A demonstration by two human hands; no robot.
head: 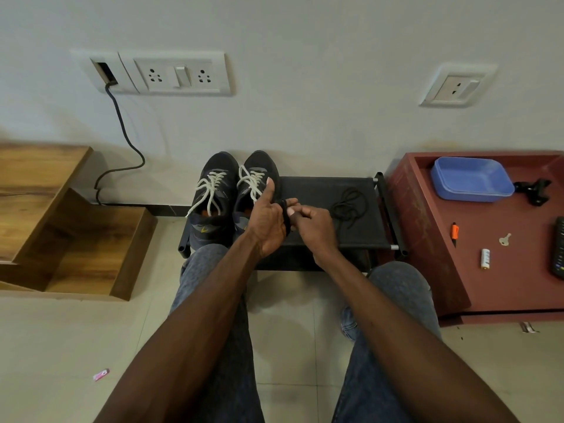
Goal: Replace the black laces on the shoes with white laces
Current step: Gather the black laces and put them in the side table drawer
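The left hand (pixel 268 222) held a black lace (pixel 286 219) wound round its fingers, the right hand (pixel 311 224) pinched its end just alongside, and both shoes (pixel 235 190), white-laced, stood just behind on the rack (pixel 320 190).

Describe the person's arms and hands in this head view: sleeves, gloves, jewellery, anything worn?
Both forearms are bare to the bottom edge of the frame; no sleeve shows. The left hand and right hand wear no gloves. No watch, band or ring is visible on the wrists or on the fingers that show. No markings, tape or cables on either arm. Below the arms, the legs wear grey-blue speckled denim jeans.
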